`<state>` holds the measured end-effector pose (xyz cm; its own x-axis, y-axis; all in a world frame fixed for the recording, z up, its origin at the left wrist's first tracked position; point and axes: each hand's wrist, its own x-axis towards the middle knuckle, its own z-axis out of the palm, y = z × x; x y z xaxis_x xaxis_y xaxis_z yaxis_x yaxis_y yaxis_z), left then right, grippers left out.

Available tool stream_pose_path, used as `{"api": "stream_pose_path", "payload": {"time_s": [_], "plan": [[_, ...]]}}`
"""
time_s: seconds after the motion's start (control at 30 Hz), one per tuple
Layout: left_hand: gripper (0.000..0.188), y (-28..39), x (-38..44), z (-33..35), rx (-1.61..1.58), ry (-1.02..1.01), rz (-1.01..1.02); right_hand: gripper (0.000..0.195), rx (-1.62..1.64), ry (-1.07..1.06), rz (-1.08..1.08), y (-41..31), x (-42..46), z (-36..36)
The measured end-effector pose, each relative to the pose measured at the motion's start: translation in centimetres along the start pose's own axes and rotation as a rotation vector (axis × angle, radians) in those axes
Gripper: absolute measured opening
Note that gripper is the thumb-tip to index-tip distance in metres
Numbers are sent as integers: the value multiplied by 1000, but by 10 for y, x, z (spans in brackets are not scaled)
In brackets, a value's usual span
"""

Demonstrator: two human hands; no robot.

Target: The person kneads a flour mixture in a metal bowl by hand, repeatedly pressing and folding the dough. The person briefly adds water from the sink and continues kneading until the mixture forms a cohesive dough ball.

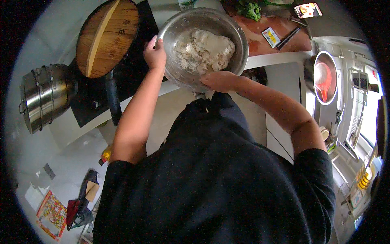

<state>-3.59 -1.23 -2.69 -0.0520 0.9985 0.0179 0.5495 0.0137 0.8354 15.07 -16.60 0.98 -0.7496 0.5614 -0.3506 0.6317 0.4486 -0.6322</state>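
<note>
A wide stainless steel bowl (pixel 201 45) is in front of me, tilted so that its inside shows. Shaggy, floury dough (pixel 210 50) lies in it, clumped toward the far right, with loose bits on the left. My left hand (pixel 155 55) grips the bowl's left rim, thumb over the edge. Over the near rim reaches my right hand (pixel 220 81), its fingers down against the near inside wall, just below the dough. Its fingertips are partly hidden, so whether they pinch any dough does not show.
A wok with a wooden lid (pixel 122 39) sits on the black cooktop (pixel 88 113), its handle (pixel 113 97) jutting toward me. Left stands a steel steamer pot (pixel 45 94). Broccoli (pixel 251 11), a sachet (pixel 271 37) and a dark stick (pixel 288 38) lie on a reddish board (pixel 249 33). A red strainer (pixel 323 77) rests in a metal bowl (pixel 332 59).
</note>
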Motion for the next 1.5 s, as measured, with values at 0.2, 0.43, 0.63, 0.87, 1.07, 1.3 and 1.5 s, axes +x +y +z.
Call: {"api": "stream_pose_path", "payload": {"time_s": [0.2, 0.43, 0.63, 0.87, 1.07, 1.3, 1.5], "plan": [[26, 25, -6, 18, 0, -35, -27, 42, 380, 595, 73, 60, 105, 60], [28, 0, -2, 0, -68, 12, -13, 43, 608, 122, -1, 15, 34, 15], [28, 8, -1, 12, 18, -21, 43, 47, 495, 946, 146, 33, 122, 43], [28, 5, -2, 3, -57, -13, -22, 46, 718, 516, -50, 21, 74, 35], [27, 0, -1, 4, -60, -24, 7, 45, 586, 773, -32, 22, 99, 28], [27, 2, 1, 13, -44, -41, 30, 47, 669, 737, -31, 47, 114, 44], [29, 8, -3, 4, -82, -24, -28, 43, 756, 531, -36, 11, 75, 24]]}}
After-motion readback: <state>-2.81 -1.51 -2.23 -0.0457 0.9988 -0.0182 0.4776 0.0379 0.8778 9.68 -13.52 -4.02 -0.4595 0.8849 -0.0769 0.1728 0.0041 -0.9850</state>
